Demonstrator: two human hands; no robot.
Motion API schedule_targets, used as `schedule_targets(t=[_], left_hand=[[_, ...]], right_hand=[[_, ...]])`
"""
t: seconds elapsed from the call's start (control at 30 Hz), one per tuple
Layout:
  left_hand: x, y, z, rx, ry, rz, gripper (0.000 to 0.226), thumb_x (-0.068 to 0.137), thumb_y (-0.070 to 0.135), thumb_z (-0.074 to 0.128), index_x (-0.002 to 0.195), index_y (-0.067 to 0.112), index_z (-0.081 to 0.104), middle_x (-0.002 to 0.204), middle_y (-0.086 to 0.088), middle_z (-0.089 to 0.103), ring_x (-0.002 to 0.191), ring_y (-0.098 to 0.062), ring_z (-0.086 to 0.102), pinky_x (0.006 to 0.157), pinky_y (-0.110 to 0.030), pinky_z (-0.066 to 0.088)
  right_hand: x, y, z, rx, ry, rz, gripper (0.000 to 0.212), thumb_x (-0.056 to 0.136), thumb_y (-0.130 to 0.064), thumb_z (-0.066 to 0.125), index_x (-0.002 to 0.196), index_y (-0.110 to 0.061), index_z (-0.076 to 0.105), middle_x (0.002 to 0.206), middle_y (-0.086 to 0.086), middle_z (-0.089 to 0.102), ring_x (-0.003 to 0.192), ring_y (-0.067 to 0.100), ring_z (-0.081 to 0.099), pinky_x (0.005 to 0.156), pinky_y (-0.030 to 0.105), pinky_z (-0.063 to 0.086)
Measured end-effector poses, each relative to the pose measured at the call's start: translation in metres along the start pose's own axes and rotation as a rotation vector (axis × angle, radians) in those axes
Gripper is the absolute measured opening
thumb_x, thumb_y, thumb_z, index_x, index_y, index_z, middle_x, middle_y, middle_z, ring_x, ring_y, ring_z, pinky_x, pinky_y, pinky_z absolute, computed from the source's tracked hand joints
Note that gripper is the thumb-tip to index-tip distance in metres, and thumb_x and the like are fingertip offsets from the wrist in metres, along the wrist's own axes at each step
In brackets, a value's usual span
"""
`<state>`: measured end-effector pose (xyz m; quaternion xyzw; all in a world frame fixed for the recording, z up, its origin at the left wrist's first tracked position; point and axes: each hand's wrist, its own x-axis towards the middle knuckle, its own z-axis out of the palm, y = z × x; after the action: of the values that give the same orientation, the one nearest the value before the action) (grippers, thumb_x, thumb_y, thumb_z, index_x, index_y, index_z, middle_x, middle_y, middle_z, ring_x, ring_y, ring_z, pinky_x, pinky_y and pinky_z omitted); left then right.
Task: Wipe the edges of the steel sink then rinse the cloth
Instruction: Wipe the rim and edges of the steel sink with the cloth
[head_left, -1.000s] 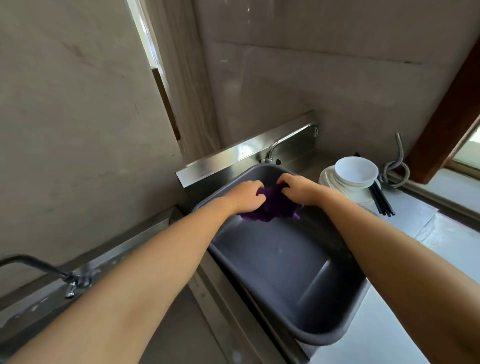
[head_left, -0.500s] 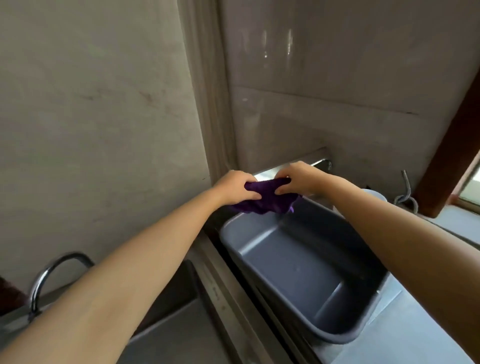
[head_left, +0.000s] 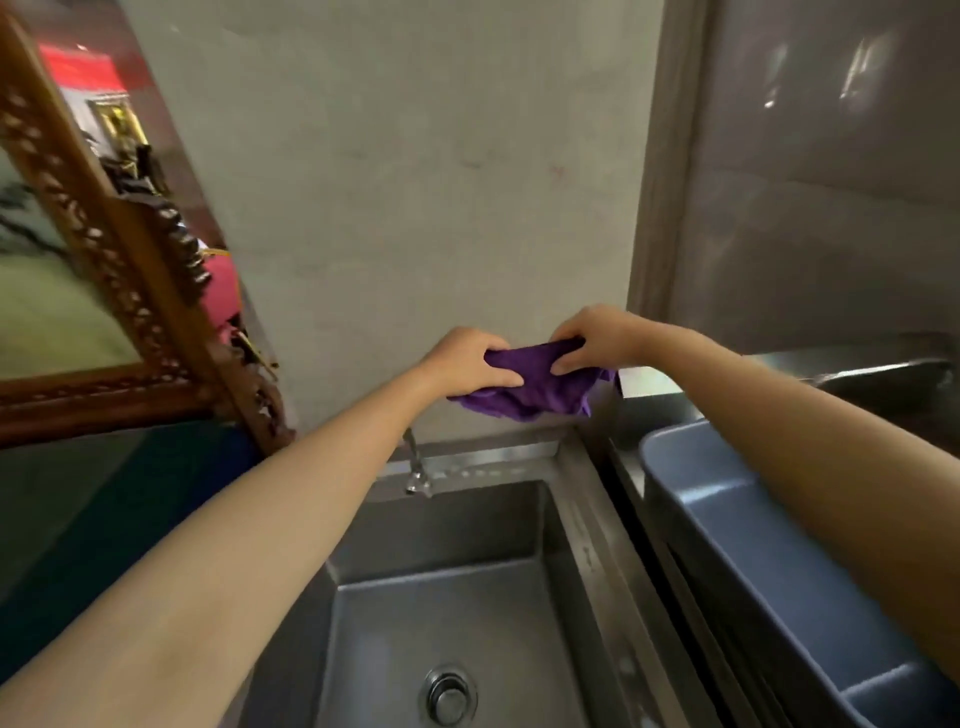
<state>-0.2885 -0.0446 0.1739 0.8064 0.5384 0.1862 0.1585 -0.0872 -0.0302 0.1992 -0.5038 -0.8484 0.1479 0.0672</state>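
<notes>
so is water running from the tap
No, the tap shows no stream and the sink below looks dry, while both hands hold the cloth up above it.

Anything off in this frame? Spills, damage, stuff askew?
Nothing stands out. Both hands, left hand and right hand, hold the purple cloth above the steel sink's back edge; tap shows no water running.

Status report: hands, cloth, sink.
Left hand and right hand both grip purple cloth, held above steel sink back edge. Faucet below, no water visible. Nothing blocking.
</notes>
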Motion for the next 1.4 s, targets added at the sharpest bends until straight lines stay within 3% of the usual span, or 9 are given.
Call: schedule_targets(t=[0.13,0.23,0.47,0.63,0.87,1.03,1.17,1.3,1.4], left_hand=[[-0.053,-0.060,-0.039,-0.006,0.080,-0.116,0.020,0.076,0.032,0.074,0.089,0.016,0.071,0.074,0.003,0.063,0.061,-0.003,0.052,0.053,-0.004,0.035],[-0.094,-0.102,-0.063,-0.004,0.110,-0.198,0.023,0.076,0.033,0.074,0.095,0.021,0.072,0.078,0.008,0.064,0.064,0.005,0.052,0.055,0.001,0.035],[-0.165,-0.194,-0.096,-0.057,0.171,-0.341,0.031,0.073,0.037,0.076,0.099,0.022,0.072,0.094,0.002,0.071,0.083,-0.010,0.062,0.074,-0.021,0.048],[-0.187,-0.256,-0.106,-0.129,0.185,-0.376,0.034,0.072,0.035,0.077,0.102,0.021,0.071,0.089,0.007,0.069,0.077,-0.001,0.060,0.066,-0.013,0.046],[-0.194,-0.343,-0.101,-0.268,0.110,-0.457,0.031,0.076,0.031,0.074,0.106,0.023,0.069,0.083,0.017,0.064,0.079,0.000,0.062,0.053,-0.007,0.044],[-0.192,-0.395,-0.063,-0.354,0.090,-0.547,0.030,0.077,0.029,0.072,0.106,0.022,0.068,0.111,-0.002,0.067,0.100,-0.015,0.063,0.071,-0.020,0.050],[-0.189,-0.421,-0.023,-0.432,0.047,-0.605,0.014,0.079,0.027,0.071,0.092,0.023,0.070,0.086,0.004,0.069,0.081,-0.013,0.065,0.061,-0.018,0.048],[-0.182,-0.447,0.014,-0.444,0.065,-0.699,0.021,0.079,0.024,0.071,0.096,0.011,0.072,0.095,-0.009,0.071,0.087,-0.021,0.066,0.078,-0.037,0.054],[-0.182,-0.463,0.049,-0.461,0.091,-0.790,0.022,0.078,0.024,0.071,0.092,0.007,0.072,0.093,-0.011,0.072,0.086,-0.024,0.067,0.078,-0.038,0.054]], right_hand=[[0.046,-0.068,0.025,-0.007,-0.023,-0.145,0.032,0.083,-0.033,0.064,0.110,-0.015,0.065,0.099,0.004,0.066,0.087,0.020,0.058,0.076,0.030,0.045],[0.074,-0.119,0.049,0.012,-0.041,-0.242,0.031,0.083,-0.033,0.065,0.108,-0.016,0.064,0.092,0.001,0.062,0.083,0.018,0.054,0.071,0.027,0.038],[0.124,-0.218,0.102,-0.011,-0.100,-0.379,0.028,0.086,-0.031,0.061,0.103,-0.010,0.064,0.088,0.004,0.058,0.081,0.019,0.049,0.069,0.027,0.032],[0.160,-0.264,0.133,-0.008,-0.141,-0.360,0.030,0.087,-0.033,0.060,0.107,-0.011,0.063,0.095,0.008,0.063,0.083,0.020,0.051,0.071,0.029,0.036],[0.214,-0.306,0.196,0.007,-0.131,-0.234,0.034,0.087,-0.031,0.059,0.112,-0.007,0.061,0.107,0.014,0.065,0.092,0.026,0.055,0.075,0.032,0.042],[0.235,-0.310,0.260,0.094,-0.090,-0.031,0.036,0.086,-0.031,0.059,0.114,-0.009,0.059,0.110,0.014,0.063,0.091,0.025,0.055,0.073,0.032,0.044],[0.245,-0.299,0.305,0.103,-0.075,0.159,0.034,0.082,-0.037,0.062,0.100,-0.009,0.062,0.100,0.013,0.065,0.079,0.025,0.052,0.065,0.029,0.040],[0.263,-0.283,0.349,0.153,-0.137,0.276,0.031,0.082,-0.037,0.063,0.100,-0.011,0.066,0.086,0.007,0.061,0.075,0.023,0.055,0.063,0.028,0.040],[0.278,-0.273,0.390,0.262,-0.189,0.373,0.026,0.081,-0.029,0.066,0.090,-0.005,0.065,0.080,0.008,0.061,0.071,0.023,0.057,0.058,0.027,0.042]])
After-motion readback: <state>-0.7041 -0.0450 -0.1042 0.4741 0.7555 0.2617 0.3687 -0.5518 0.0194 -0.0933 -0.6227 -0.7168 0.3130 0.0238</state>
